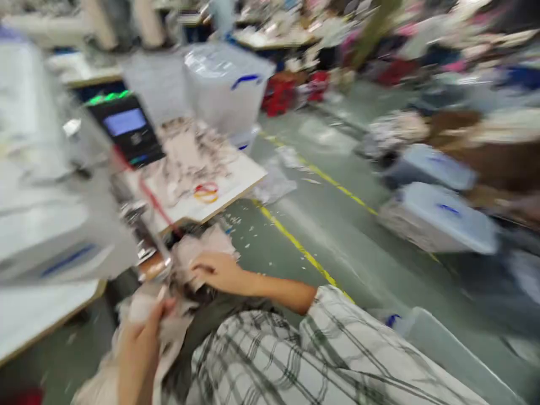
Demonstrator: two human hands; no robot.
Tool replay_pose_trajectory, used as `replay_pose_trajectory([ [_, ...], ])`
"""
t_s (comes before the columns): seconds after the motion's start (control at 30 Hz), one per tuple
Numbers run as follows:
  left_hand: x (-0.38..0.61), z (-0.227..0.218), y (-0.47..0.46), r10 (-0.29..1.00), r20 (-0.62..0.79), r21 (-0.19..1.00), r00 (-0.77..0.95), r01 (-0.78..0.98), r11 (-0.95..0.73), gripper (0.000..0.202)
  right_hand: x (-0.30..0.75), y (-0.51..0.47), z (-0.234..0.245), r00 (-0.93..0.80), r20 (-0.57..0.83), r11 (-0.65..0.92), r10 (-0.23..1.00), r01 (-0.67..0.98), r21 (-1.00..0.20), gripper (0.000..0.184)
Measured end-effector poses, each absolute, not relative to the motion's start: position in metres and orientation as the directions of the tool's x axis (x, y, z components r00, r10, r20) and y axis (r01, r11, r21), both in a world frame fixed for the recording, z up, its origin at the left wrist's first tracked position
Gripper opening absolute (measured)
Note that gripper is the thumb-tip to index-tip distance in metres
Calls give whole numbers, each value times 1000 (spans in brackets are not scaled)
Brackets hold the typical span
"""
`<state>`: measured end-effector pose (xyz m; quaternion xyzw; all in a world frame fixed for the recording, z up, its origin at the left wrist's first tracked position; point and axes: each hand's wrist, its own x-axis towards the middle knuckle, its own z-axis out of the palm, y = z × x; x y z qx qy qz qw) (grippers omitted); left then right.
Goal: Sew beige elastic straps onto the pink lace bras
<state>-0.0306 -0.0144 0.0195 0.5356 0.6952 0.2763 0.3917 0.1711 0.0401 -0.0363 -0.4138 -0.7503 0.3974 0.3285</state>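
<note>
The picture is smeared by motion. My right hand (217, 271) reaches forward from a plaid sleeve and rests, fingers curled, on a pale fabric piece (198, 247) just below the edge of the work table (236, 185). My left hand (141, 332) is lower left, closed around a bunch of the same pale fabric (169, 329) in my lap. A white sewing machine (46, 225) stands at the left, close to both hands.
A control panel with a blue screen (126, 126) sits by the machine. Fabric scraps (189, 152) and coloured rubber bands (206, 192) lie on the table. Clear plastic bins (225, 84) stand behind, lidded bins (439, 216) on the green floor with yellow line (295, 242).
</note>
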Motion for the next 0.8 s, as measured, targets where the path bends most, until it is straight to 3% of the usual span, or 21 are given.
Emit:
replay_pose_trajectory([
  [0.03,-29,10,-24,927,-304,803,-217,465,373,49,168,34,-35,-457,197,385,867,367,-847,19],
  [0.07,-27,1,-30,878,-376,854,-298,256,453,49,165,30,-35,-467,229,420,854,359,-834,19],
  [0.13,-24,-15,-32,829,-462,886,-314,-132,444,43,156,25,-38,-494,279,474,824,331,-816,17],
  [0.2,-21,-27,-29,822,-460,878,-337,-312,363,37,146,20,-40,-489,329,510,808,302,-805,15],
  [0.27,-17,-31,-28,827,-442,872,-348,-383,305,32,137,16,-40,-466,361,528,808,300,-794,15],
  [0.4,-10,-31,-34,857,-398,887,-327,-376,269,29,128,17,-37,-452,315,492,834,353,-796,18],
  [0.57,-15,-31,-38,900,-319,945,-299,-167,279,31,131,27,-33,-457,151,338,876,361,-869,15],
  [0.67,-21,-28,-39,923,-286,957,-256,-34,287,29,137,36,-28,-535,40,253,844,331,-909,7],
  [0.8,-27,-21,-40,954,-202,969,-222,98,228,23,142,46,-20,-638,4,235,770,277,-932,3],
])
